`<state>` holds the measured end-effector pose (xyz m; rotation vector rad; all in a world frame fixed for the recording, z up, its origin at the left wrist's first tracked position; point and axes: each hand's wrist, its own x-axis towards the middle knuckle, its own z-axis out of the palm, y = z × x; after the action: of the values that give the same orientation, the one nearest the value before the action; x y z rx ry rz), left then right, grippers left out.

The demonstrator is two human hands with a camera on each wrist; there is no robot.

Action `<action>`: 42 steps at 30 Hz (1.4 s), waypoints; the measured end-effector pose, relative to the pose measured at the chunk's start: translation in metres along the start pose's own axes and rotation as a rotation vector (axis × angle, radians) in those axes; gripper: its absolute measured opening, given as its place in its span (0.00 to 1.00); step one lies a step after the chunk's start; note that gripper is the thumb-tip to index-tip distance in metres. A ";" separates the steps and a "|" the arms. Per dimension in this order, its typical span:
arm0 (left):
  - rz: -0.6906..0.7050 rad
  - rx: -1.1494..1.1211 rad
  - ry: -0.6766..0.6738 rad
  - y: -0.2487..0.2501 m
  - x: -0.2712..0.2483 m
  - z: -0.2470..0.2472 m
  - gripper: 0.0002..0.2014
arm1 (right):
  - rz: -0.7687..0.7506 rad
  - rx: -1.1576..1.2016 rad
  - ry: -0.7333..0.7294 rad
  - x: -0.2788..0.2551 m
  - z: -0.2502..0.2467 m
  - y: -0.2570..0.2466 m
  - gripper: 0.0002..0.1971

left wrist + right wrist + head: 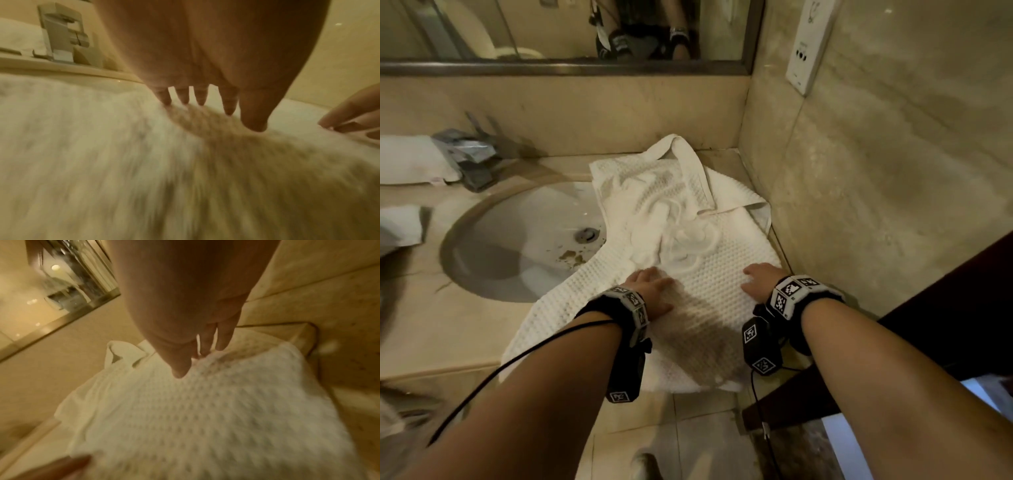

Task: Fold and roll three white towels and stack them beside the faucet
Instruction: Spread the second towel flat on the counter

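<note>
1. I am pressing my left hand (650,287), fingers straight and grasping nothing, on the white towel (688,240).
2. My right hand (758,281) is lying flat on it too, released, nearer the right wall.
3. The towel is sprawling on the counter (431,329) right of the sink (517,240), its left edge overlapping the basin; the faucet (469,157) is sitting far left.

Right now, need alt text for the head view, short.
Both bare hands, left hand and right hand, press flat on a white waffle-weave towel spread over the beige stone counter, partly overhanging the oval sink basin; a square metal faucet stands behind.
</note>
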<state>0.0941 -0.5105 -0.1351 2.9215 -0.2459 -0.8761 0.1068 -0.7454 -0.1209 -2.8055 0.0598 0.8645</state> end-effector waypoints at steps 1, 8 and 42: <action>-0.010 0.002 0.007 -0.001 0.000 -0.010 0.30 | 0.015 0.037 0.042 -0.003 -0.009 -0.003 0.25; -0.128 -0.019 0.138 -0.024 0.013 -0.088 0.21 | -0.030 0.063 0.113 -0.002 -0.074 -0.032 0.19; -0.339 -0.259 0.108 -0.094 0.257 -0.196 0.31 | -0.016 -0.055 0.422 0.250 -0.167 -0.096 0.28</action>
<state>0.4261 -0.4569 -0.1226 2.7919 0.3531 -0.7178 0.4155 -0.6806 -0.1087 -2.9843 0.0776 0.2607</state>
